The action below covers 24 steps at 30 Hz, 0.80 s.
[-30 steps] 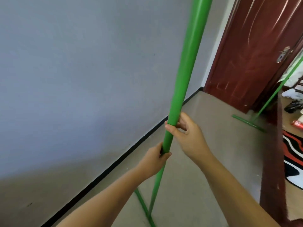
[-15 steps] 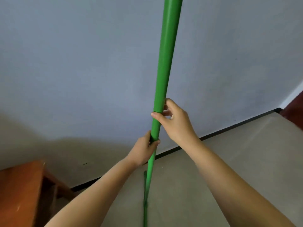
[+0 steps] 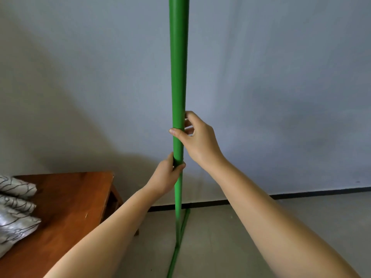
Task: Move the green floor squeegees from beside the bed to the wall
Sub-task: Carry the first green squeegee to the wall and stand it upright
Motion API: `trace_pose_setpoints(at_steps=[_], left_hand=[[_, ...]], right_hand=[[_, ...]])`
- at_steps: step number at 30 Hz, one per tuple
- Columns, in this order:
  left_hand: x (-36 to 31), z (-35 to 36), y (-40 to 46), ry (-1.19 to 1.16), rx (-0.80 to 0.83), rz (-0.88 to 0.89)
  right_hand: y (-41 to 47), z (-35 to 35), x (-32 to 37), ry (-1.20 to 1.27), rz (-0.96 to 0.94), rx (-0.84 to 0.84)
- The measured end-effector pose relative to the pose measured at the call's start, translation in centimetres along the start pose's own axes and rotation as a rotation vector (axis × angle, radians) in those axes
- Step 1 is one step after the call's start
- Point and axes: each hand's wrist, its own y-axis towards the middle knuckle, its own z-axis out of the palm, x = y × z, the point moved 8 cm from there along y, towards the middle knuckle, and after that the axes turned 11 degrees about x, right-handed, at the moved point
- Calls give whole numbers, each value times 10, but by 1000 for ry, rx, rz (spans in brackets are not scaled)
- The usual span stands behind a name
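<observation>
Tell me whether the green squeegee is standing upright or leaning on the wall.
Upright: the squeegee handle runs near-vertical, held by both hands. Wall contact: cannot tell.

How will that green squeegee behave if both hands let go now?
The green squeegee would probably tip: it stands near upright on a narrow blade edge. Its pole looks stiff and smooth, so it may slide along the wall. The left hand and right hand steady it.

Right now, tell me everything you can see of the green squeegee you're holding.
The green squeegee is a long, smooth, plastic-looking pole, near upright before the grey wall, its top out of frame. A thin green blade lies on the floor, running from near the skirting toward the camera. The left hand wraps the pole low; the right hand holds it above with thumb and fingers. A wooden table stands apart to its left.
</observation>
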Motion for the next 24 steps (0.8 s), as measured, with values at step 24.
trace_pose_setpoints(at_steps=[24], left_hand=[[31,-36,-20,-61,-60,4]], right_hand=[[-20,39,-13,45,64,225]])
